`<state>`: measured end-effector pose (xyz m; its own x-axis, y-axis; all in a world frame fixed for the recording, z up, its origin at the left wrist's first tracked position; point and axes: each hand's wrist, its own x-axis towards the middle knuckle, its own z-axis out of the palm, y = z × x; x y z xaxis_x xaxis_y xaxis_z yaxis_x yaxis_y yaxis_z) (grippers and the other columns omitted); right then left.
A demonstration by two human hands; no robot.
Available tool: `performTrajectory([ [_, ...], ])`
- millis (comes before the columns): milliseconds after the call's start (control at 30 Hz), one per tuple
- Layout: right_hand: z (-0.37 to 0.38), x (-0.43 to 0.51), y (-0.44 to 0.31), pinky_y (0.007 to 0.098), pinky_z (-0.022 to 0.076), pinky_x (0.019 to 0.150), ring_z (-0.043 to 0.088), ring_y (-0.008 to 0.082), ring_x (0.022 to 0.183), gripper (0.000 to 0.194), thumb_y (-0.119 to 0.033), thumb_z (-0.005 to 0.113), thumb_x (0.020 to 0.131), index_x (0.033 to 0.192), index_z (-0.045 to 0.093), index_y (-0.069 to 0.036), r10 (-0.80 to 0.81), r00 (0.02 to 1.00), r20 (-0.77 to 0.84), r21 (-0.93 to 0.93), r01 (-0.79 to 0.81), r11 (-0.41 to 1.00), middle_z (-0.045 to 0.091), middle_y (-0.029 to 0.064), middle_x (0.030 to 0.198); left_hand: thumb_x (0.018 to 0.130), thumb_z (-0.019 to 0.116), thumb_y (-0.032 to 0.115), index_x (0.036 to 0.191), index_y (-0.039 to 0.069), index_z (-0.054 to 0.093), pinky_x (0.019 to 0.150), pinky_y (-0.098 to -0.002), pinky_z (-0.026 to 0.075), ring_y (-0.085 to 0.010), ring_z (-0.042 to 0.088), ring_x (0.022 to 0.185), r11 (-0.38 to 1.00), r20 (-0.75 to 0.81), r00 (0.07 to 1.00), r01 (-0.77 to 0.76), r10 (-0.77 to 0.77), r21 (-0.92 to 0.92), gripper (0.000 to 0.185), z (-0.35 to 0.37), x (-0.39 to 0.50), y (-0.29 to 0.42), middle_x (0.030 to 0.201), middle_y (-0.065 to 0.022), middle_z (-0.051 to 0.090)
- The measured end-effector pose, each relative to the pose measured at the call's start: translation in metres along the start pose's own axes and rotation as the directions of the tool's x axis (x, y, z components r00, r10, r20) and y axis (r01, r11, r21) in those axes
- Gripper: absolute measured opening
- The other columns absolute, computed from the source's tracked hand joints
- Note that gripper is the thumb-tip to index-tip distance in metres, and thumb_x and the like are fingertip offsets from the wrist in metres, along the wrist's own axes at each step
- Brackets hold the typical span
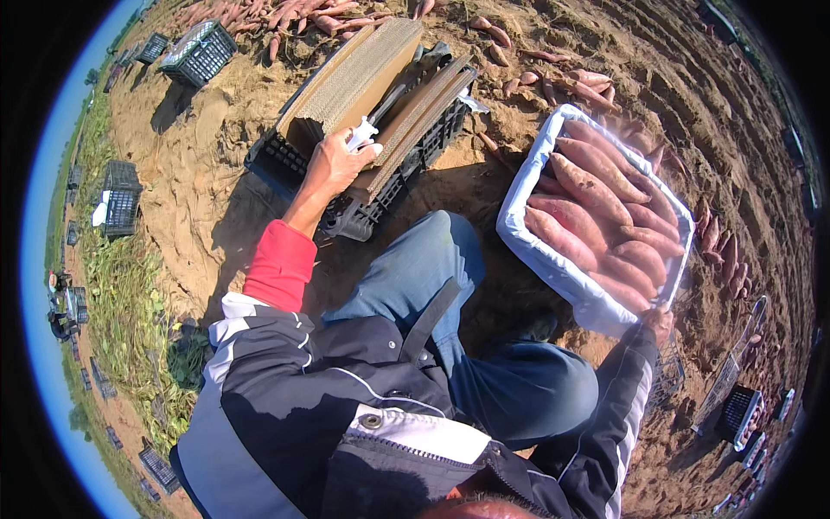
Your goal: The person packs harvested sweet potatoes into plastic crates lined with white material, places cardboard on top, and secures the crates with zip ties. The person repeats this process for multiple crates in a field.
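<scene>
My left hand (340, 161) holds a small bunched piece of white plastic (363, 133) over a black plastic crate (395, 194). Folded brown cardboard sheets (363, 74) stand on edge in that crate, with some dark material between them. On the right, my right hand (658, 324) grips the near corner of a crate lined with white sheeting (515, 220). Large sweet potatoes (593, 188) fill it in a layer. The fingers of my right hand are partly hidden at the rim.
Loose sweet potatoes (587, 84) lie on the soil beyond both crates, with a larger heap (285, 13) at the top. Other black crates (121, 198) stand at the left, beside cut vines (123, 279). A wire frame (723, 383) and a filled crate (739, 412) are at the lower right.
</scene>
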<state>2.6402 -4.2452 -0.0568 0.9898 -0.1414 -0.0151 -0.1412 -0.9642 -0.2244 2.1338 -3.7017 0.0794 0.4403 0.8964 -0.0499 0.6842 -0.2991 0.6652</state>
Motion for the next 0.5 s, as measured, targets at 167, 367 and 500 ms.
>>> performTrajectory([
  [167,-0.001,-0.003,-0.003,0.0541,0.0494,0.101,0.066,0.048,0.12,0.069,-0.059,0.038,0.106,0.131,0.069,-0.003,0.024,0.999,0.026,0.044,-0.025,0.999,0.071,0.0285,0.125,0.09,0.082,0.04,0.112,0.001,0.073,0.078,-0.0356,0.054,-0.018,0.068,0.082,0.997,0.029,0.999,-0.028,0.026,0.071,0.046,0.003,0.013,0.001,0.092,-0.0115,0.075],
  [367,0.003,-0.001,-0.003,0.0537,0.0493,0.102,0.066,0.0475,0.12,0.07,-0.06,0.038,0.105,0.132,0.068,-0.003,0.048,0.998,0.026,0.073,-0.05,0.996,0.071,0.0291,0.125,0.091,0.078,0.038,0.115,0.001,0.073,0.078,-0.0362,0.054,-0.0191,0.069,0.082,0.994,0.033,0.999,-0.039,0.035,0.104,0.044,0.007,0.019,-0.012,0.091,-0.0134,0.075],
  [500,0.007,0.006,0.007,0.0533,0.0493,0.102,0.066,0.0474,0.12,0.07,-0.06,0.038,0.105,0.132,0.068,-0.003,0.043,0.999,-0.002,0.053,-0.043,0.998,0.071,0.0294,0.125,0.093,0.075,0.036,0.116,0.005,0.073,0.079,-0.0395,0.055,-0.0267,0.073,0.086,0.99,0.011,1.0,0.014,-0.016,0.141,0.039,0.0,0.014,0.008,0.095,-0.0169,0.076],
])
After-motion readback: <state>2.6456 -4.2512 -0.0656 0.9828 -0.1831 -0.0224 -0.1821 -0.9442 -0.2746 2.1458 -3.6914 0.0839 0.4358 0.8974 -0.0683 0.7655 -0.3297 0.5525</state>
